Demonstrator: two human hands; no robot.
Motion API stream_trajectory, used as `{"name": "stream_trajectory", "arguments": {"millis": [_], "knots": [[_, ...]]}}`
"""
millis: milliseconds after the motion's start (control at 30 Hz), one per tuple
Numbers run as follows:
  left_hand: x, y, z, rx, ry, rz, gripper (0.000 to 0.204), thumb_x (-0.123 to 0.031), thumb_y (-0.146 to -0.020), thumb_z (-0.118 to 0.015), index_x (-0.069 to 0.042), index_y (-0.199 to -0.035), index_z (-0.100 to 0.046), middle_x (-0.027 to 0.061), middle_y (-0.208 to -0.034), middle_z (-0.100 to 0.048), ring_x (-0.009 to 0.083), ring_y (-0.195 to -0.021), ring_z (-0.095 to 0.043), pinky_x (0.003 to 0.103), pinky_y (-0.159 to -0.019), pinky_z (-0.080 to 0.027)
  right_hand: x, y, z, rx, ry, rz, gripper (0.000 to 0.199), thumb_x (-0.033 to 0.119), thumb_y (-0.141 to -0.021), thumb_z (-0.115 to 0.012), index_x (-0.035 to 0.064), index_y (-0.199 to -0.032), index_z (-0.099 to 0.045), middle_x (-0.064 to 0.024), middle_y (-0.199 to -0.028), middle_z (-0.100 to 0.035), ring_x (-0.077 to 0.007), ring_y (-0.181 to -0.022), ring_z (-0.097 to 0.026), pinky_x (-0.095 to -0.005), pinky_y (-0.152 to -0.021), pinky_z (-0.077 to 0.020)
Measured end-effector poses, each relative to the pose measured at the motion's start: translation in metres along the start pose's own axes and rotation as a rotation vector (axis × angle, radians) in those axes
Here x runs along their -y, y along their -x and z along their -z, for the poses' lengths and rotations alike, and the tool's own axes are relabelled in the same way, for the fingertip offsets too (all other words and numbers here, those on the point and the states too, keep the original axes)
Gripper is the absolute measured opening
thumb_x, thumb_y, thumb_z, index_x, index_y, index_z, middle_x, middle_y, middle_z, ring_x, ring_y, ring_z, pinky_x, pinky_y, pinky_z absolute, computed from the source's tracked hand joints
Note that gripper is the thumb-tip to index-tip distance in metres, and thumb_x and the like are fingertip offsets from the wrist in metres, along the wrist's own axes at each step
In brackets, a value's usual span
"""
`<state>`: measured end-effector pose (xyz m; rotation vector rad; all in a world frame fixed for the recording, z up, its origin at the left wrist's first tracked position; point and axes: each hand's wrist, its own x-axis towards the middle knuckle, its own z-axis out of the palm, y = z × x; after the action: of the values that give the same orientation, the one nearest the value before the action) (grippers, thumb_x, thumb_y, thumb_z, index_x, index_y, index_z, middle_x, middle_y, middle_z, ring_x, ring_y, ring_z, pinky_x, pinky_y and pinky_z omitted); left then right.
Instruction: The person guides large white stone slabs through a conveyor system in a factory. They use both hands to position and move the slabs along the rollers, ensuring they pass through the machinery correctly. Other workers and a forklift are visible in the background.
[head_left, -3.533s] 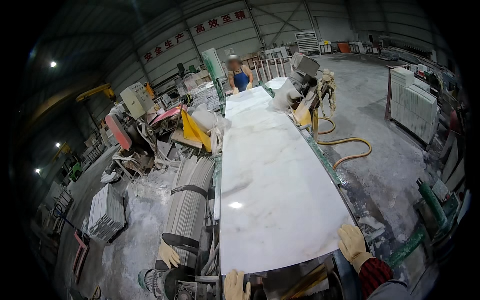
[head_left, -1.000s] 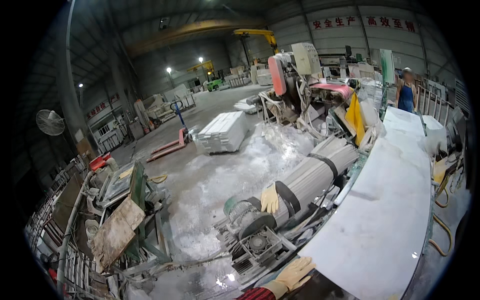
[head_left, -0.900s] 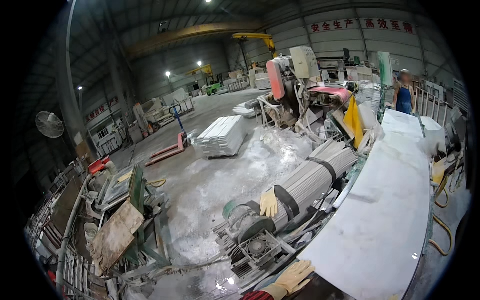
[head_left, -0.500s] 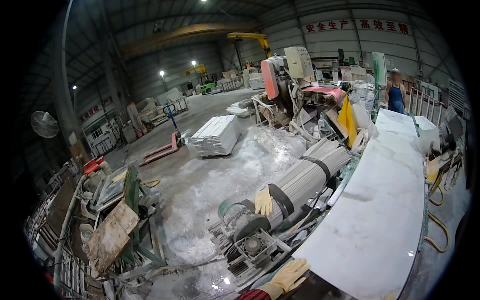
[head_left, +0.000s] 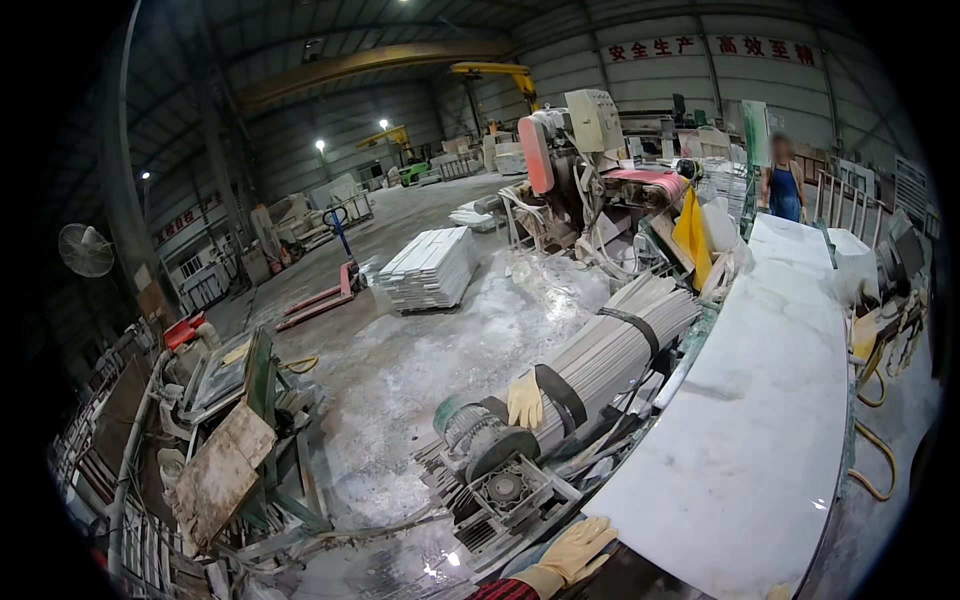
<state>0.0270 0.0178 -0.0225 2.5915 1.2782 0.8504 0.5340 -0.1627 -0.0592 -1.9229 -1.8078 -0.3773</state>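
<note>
A long white stone slab (head_left: 735,400) with faint grey veins lies along the conveyor on my right, wet and shiny near its front edge. My left hand (head_left: 572,557), in a pale yellow rubber glove with a red and black sleeve behind it, is at the slab's near left corner. Its fingers are stretched out, and nothing shows in them. Whether the fingertips touch the slab, I cannot tell. A small yellowish patch at the lower edge, by the slab's near end, may be a fingertip of my right hand (head_left: 779,593); the rest is out of the picture.
A motor with gearbox (head_left: 500,480) and bundled stone strips (head_left: 620,340) stand left of the slab, an empty glove (head_left: 525,400) on them. Beyond are stacked slabs (head_left: 428,268), a red pallet jack (head_left: 318,298) and a polishing machine (head_left: 560,160). A person (head_left: 784,185) stands past the slab's far end.
The person at the far end has shifted slightly to the left and their head has turned or lowered. My left hand and the slab stay in place.
</note>
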Motion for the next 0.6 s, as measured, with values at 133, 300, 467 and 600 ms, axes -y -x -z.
{"name": "stream_trajectory", "arguments": {"millis": [133, 300, 467, 600], "knots": [[-0.004, -0.002, 0.005, 0.007, 0.013, 0.004, 0.051, -0.024, -0.105, -0.064, -0.005, -0.151, -0.053, 0.0245, -0.154, -0.053, 0.0434, -0.145, -0.050, 0.051, -0.123, -0.039, -0.004, 0.005, 0.000, 0.062, 0.043, -0.019, 0.052, 0.030, -0.112, -0.052, -0.0052, -0.150, -0.058, -0.0334, -0.160, -0.050, -0.0504, -0.152, -0.043, -0.0584, -0.131, -0.0271], [0.004, 0.005, -0.006, -0.017, -0.011, -0.013, 0.050, -0.019, -0.104, -0.063, -0.005, -0.151, -0.054, 0.0245, -0.153, -0.054, 0.0438, -0.144, -0.050, 0.050, -0.123, -0.040, 0.003, -0.011, 0.006, 0.409, 0.220, -0.232, 0.052, 0.028, -0.111, -0.051, -0.0043, -0.152, -0.056, -0.0304, -0.162, -0.049, -0.0483, -0.153, -0.041, -0.0549, -0.131, -0.0275], [-0.005, 0.000, 0.007, -0.005, 0.010, 0.002, 0.051, -0.018, -0.104, -0.065, -0.005, -0.152, -0.055, 0.0252, -0.154, -0.054, 0.0446, -0.144, -0.051, 0.051, -0.123, -0.040, 0.012, -0.008, 0.010, 0.174, -0.057, -0.281, 0.046, 0.021, -0.107, -0.054, -0.0043, -0.145, -0.062, -0.0293, -0.153, -0.057, -0.0464, -0.148, -0.048, -0.0536, -0.129, -0.0320], [-0.005, 0.006, 0.007, -0.018, 0.017, 0.014, 0.051, -0.018, -0.103, -0.067, -0.004, -0.152, -0.056, 0.0255, -0.154, -0.054, 0.0446, -0.144, -0.052, 0.052, -0.124, -0.040, 0.004, -0.002, 0.004, 0.154, -0.071, -0.226, 0.044, 0.020, -0.107, -0.054, -0.0043, -0.142, -0.065, -0.0302, -0.150, -0.060, -0.0468, -0.146, -0.050, -0.0544, -0.127, -0.0344]]}}
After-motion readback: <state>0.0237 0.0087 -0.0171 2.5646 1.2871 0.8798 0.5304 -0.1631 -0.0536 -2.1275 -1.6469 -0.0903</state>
